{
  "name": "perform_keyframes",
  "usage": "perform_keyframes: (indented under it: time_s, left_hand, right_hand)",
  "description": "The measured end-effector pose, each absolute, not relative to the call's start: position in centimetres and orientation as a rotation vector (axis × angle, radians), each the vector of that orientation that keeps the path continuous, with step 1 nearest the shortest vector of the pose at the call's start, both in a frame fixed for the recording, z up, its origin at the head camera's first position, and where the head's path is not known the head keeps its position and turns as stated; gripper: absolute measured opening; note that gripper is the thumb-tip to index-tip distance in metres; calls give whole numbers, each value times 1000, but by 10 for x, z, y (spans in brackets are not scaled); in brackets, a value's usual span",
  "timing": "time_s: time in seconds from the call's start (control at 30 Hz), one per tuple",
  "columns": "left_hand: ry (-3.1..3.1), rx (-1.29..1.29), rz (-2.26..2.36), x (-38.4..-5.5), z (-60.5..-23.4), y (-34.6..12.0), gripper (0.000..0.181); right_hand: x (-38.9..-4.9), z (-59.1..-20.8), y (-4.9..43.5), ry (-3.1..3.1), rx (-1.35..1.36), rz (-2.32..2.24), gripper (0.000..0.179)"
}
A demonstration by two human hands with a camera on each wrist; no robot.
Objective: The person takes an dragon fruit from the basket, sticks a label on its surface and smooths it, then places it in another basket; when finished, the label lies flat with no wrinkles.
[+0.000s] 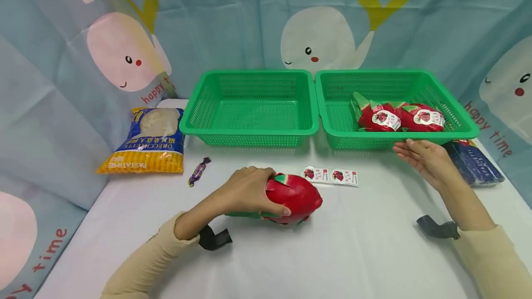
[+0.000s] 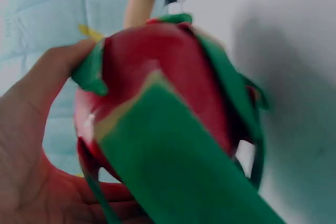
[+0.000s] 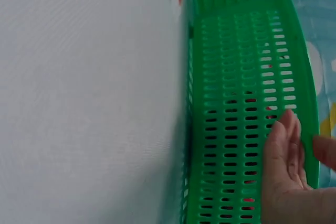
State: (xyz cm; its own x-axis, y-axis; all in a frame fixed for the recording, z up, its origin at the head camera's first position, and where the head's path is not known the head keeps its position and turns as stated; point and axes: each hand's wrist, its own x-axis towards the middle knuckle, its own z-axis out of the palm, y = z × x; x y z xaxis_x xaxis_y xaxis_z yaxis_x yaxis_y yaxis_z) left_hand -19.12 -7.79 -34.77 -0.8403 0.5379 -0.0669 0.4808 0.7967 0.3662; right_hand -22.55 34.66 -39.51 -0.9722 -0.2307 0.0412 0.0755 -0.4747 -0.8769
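Note:
My left hand (image 1: 249,191) grips a red dragon fruit (image 1: 296,197) with green-tipped scales, low over the white table. Close up in the left wrist view, the dragon fruit (image 2: 157,56) shows a long green leaf; thumb and fingers lie on opposite sides of it. At the front rim of the right green basket (image 1: 386,136) is my right hand (image 1: 428,158), its fingers fairly straight. In the right wrist view that hand (image 3: 289,177) has fingers beside the basket's slotted wall (image 3: 231,77) and the thumb near the rim. Labelled dragon fruits (image 1: 399,116) lie inside that basket.
Two round dragon-fruit stickers on a strip (image 1: 330,176) lie behind the held fruit. A second green basket (image 1: 249,128) stands at left, with an orecchiette bag (image 1: 149,144) and a purple wrapped candy (image 1: 199,172) nearby. A dark spaghetti pack (image 1: 474,163) sits at right.

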Motion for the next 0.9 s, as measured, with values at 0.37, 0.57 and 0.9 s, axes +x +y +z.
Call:
perform_keyframes:
  time_s: [0.37,0.57,0.9]
  left_hand:
    - [2520,863,598,-203,-374,-56,65]
    - [2299,800,748,-216,-380,-61,55]
    - [2362,859,814,-216,-375,-63,61]
  right_hand:
    - [-227,-388,270,2530,-420,-1348,39]
    - [-234,-394,234,2638,-587,-1135,32]
    - [-241,-400,199,2789,-718,-872,41]
